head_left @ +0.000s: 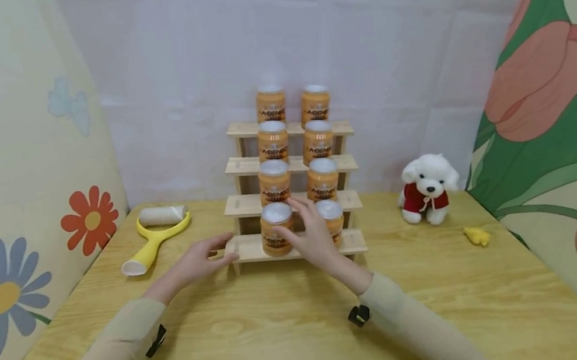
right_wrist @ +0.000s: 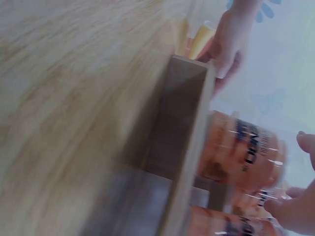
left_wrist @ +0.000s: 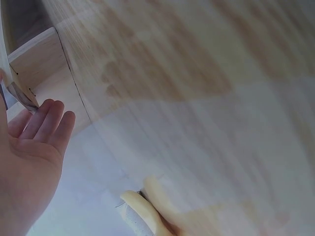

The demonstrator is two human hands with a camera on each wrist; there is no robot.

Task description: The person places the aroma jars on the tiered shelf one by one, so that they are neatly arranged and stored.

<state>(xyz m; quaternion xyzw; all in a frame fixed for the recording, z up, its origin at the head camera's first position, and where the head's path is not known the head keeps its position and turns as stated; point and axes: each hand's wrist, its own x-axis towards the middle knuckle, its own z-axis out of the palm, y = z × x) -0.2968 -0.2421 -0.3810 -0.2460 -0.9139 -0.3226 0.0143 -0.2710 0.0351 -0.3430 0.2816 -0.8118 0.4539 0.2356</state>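
A wooden stepped rack [head_left: 248, 249] carries orange cans with silver lids, two on each step. At the left end of the bottom step, my left hand [head_left: 199, 262] holds the rack's edge, thumb in front and fingers behind; the left wrist view shows these fingers [left_wrist: 49, 123] against the wood. My right hand [head_left: 316, 238] is around the upper right of the bottom left can [head_left: 276, 240], partly covering the bottom right can [head_left: 334, 225]. Seen from the right wrist, its thumb and finger are spread beside the lid end of a can [right_wrist: 241, 152], with a gap showing.
Left of the rack lies a yellow-handled lint roller [head_left: 154, 235]. A white plush dog [head_left: 429, 188] in a red garment sits at the right, with a small yellow object [head_left: 477, 236] near it. A pale cloth [head_left: 179, 97] hangs behind, and patterned walls flank the wooden table [head_left: 283, 327].
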